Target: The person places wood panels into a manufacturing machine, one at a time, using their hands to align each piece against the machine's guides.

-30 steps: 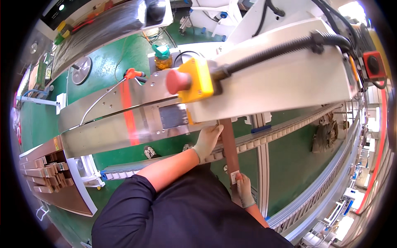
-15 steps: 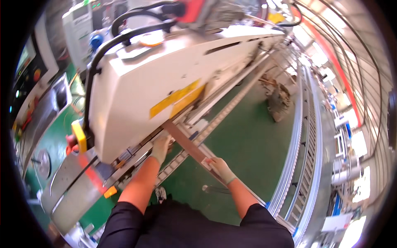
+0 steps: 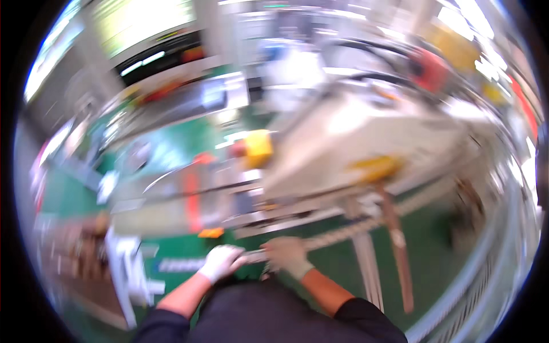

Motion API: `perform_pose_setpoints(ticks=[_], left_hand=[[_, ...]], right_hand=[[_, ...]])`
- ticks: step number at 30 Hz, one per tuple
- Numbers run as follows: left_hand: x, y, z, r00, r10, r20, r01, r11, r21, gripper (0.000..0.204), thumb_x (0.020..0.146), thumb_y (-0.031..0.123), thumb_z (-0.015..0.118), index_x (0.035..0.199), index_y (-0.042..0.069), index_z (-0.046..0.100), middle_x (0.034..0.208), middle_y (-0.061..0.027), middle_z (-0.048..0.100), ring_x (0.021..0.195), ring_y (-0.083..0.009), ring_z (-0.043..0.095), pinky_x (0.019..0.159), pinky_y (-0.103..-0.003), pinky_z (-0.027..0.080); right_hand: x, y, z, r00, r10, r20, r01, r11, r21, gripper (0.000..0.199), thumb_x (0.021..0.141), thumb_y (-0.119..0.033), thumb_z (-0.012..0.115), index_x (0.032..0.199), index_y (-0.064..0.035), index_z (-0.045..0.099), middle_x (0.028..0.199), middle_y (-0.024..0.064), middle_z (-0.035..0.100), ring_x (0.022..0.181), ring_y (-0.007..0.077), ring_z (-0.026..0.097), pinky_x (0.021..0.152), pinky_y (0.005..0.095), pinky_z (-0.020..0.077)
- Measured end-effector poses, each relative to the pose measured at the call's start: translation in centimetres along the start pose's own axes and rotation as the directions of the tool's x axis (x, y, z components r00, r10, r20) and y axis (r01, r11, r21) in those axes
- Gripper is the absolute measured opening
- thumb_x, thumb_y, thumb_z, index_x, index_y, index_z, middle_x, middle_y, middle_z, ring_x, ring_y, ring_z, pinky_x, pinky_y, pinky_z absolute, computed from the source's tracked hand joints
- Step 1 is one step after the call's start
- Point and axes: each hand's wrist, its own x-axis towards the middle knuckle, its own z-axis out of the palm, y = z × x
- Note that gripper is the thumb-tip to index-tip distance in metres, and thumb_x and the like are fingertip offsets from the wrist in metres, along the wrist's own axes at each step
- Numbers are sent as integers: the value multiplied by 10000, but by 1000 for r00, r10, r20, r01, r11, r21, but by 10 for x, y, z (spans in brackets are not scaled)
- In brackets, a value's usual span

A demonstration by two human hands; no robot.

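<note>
Motion blurs the whole view. My left hand [image 3: 222,262], in a white glove, is in front of my body with its thumb and fingers apart. It lies at or just over a pale rail [image 3: 326,240] that runs across in front of me; whether it touches the rail I cannot tell. Close by on its right is my right hand [image 3: 287,256], also gloved, its fingers smeared. A long brown strip [image 3: 396,243] lies to the right across the rail, apart from both hands. Its far end meets the machine's edge.
The large pale machine body [image 3: 354,143] fills the middle and right. A yellow box [image 3: 258,148] with a red button sits on its left end, above a metal table [image 3: 160,214]. Brown stacked pieces [image 3: 86,257] stand at left. Metal roller rails [image 3: 486,303] curve along the right.
The view has swung left. My right hand has let go of the brown strip, and my left hand has come away from beside it. Both hands are now close together before my body.
</note>
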Motion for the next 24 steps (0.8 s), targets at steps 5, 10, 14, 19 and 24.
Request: perform_pose_setpoints(ticks=[5,10,14,19,24], left_hand=[[-77,-76,-3,986,-127,-112,139,984,110,391,970,470,575,808,130,683,781,-131,674,758,-365,674,687,-512,532],[-176,-128,-25,863,-371,-344,401,916,19,371,931,400,592,761,91,707,761,-149,700,755,-359,691,755,-497,539],[-276,-191,-49,487,-789,-375,707,608,-361,392,970,409,529,950,82,745,983,-204,740,957,-390,713,869,-486,561],[-430,-329,-51,-293,-730,-618,588,372,-718,511,1011,389,390,837,31,710,909,-223,731,869,-394,704,818,-489,537],[-604,-437,-127,-675,-708,-207,-315,530,-788,396,1022,461,534,890,104,644,698,-27,611,515,-183,486,512,-334,429]], right_hand=[[23,-55,27,990,73,116,-51,982,-182,416,977,-468,601,825,-96,710,823,184,703,805,419,691,708,548,518],[35,-83,67,964,-134,231,185,959,-217,424,1029,-423,548,869,-56,691,848,206,690,818,446,657,708,536,504],[52,-111,98,963,-105,247,164,959,-232,459,1047,-430,522,865,-44,692,835,215,683,795,453,655,677,530,501],[57,-140,123,990,-40,135,85,937,-340,461,1035,-444,545,847,-59,715,805,202,685,767,438,658,672,521,505],[59,-156,138,990,85,111,-36,922,-385,444,1025,-413,568,808,-46,691,801,204,677,773,426,656,690,514,499]])
